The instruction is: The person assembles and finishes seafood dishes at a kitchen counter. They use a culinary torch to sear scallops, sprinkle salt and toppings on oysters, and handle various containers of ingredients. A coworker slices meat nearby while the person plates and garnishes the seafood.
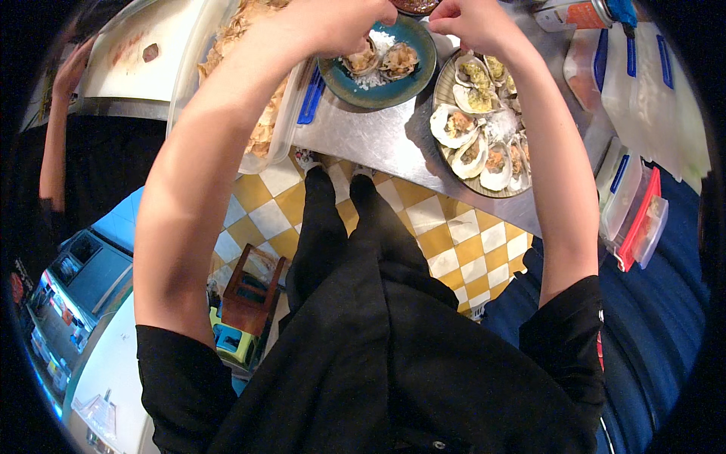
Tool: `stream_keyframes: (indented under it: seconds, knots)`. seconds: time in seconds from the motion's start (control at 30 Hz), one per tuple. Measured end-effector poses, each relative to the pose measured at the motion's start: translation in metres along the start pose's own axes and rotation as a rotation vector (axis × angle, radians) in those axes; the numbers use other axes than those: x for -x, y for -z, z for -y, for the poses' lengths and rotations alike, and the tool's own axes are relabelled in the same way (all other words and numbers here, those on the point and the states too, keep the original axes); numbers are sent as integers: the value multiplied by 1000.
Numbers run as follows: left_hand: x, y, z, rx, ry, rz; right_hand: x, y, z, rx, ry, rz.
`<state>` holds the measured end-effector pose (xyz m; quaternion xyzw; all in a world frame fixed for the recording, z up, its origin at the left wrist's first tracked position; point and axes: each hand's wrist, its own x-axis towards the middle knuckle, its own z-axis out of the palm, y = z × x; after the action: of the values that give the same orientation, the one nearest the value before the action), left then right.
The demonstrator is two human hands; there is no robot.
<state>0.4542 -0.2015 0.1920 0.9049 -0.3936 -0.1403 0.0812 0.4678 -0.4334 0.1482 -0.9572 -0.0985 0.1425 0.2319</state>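
Near the top edge, my left hand is curled closed over the left rim of a blue-green plate. What its fingers hold, if anything, is hidden. On that plate two filled shells topped with pale brown flakes rest on coarse white salt. My right hand hovers just right of the plate, thumb and fingers pinched together; I cannot make out anything in them. Below it stands a ribbed round platter bearing several oysters with yellow-green or orange toppings, partly covered by my right forearm.
A clear tub of thin brown flakes lies under my left forearm, beside a blue clip lid edge. Lidded boxes and a can stand at right. Far left, another person's arm reaches by a white cutting board.
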Motion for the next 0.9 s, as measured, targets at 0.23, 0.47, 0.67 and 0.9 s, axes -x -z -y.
stream_keyframes:
  seconds: [0.23,0.47,0.67,0.9]
  knots:
    - [0,0,3,27,10,-12,-10,-21,-10,-111,-106,143]
    - [10,8,13,173,71,-122,-17,-35,-19,-58,-74,205]
    - [29,7,8,-164,-131,-167,-3,-29,-3,-98,-83,176]
    - [22,-21,16,-91,-112,-280,4,-24,-1,-92,-62,181]
